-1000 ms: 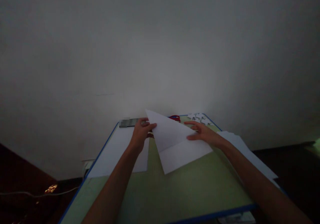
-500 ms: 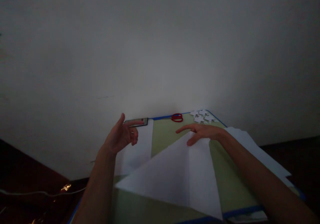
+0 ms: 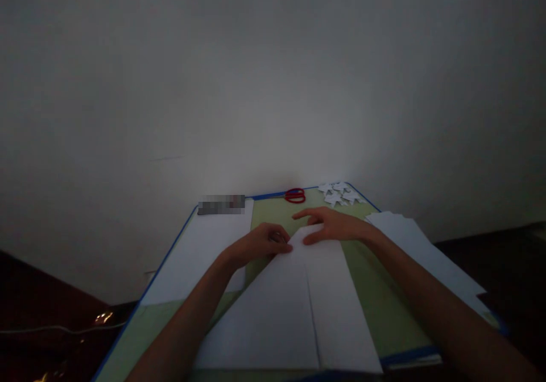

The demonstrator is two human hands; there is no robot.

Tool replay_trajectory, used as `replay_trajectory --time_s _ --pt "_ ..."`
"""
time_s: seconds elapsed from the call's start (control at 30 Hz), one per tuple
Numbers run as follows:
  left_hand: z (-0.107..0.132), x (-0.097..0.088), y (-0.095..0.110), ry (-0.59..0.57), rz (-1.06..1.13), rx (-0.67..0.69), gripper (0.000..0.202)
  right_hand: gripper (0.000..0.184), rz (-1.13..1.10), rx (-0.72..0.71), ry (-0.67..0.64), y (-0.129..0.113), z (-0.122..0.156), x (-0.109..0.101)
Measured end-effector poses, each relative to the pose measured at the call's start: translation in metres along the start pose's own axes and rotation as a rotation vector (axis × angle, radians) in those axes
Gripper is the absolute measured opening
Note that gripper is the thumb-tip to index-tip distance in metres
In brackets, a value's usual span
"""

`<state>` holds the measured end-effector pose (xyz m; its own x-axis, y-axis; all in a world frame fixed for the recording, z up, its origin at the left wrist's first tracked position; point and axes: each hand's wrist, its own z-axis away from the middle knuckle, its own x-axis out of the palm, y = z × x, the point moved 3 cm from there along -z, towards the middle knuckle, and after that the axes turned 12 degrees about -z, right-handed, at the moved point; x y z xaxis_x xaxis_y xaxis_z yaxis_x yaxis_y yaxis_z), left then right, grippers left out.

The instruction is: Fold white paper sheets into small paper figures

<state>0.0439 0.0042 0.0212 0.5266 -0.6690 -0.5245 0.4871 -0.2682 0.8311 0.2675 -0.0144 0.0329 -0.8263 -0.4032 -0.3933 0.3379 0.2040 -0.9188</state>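
Observation:
A white sheet of paper (image 3: 264, 319) lies in front of me, its left part folded over so that a slanting edge rises to a point at the top. My left hand (image 3: 260, 243) pinches the slanted edge near that point, thumb and fingers closed on the paper. At the top edge, my right hand (image 3: 330, 225) grips the sheet between thumb and curled fingers, with the index finger stretched out to the left. The hands are close together but apart.
Red-handled scissors (image 3: 295, 195) lie at the table's far edge, beside several white paper stars (image 3: 335, 194). A white sheet (image 3: 191, 262) lies on the left under a blurred-out flat object (image 3: 220, 204). Fanned paper sheets (image 3: 420, 251) lie right. A wall (image 3: 273, 86) stands behind.
My left hand has come down and right from the air and closed on the paper's edge. The paper's left part now lies flatter. My right hand stays at the top edge.

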Motion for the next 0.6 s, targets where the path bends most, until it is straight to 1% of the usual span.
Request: replay_trajectory --time_s 0.07,0.13,0.23,0.33,0.5,0.6 --pt "-0.002 -0.001 -0.004 0.062 -0.009 -0.024 0.035 0.042 0.013 -0.048 0.076 0.002 -0.001 -0.006" --pt "-0.004 0.001 -0.003 0.09 -0.02 -0.009 0.033 0.029 0.004 -0.087 0.103 0.002 -0.003 -0.006" --pt "-0.006 0.003 0.001 0.159 -0.011 0.052 0.035 0.023 -0.046 -0.116 0.062 -0.001 -0.005 0.005" --pt "-0.006 0.002 0.002 0.225 0.022 0.072 0.035 0.021 -0.074 -0.154 0.048 -0.004 -0.008 0.015" --pt "-0.007 0.0 0.001 0.273 0.029 0.082 0.028 0.019 -0.036 -0.202 0.136 -0.003 -0.009 0.02" --pt "-0.007 0.0 0.001 0.312 0.008 0.092 0.026 0.016 0.033 -0.241 0.196 -0.003 -0.009 0.023"
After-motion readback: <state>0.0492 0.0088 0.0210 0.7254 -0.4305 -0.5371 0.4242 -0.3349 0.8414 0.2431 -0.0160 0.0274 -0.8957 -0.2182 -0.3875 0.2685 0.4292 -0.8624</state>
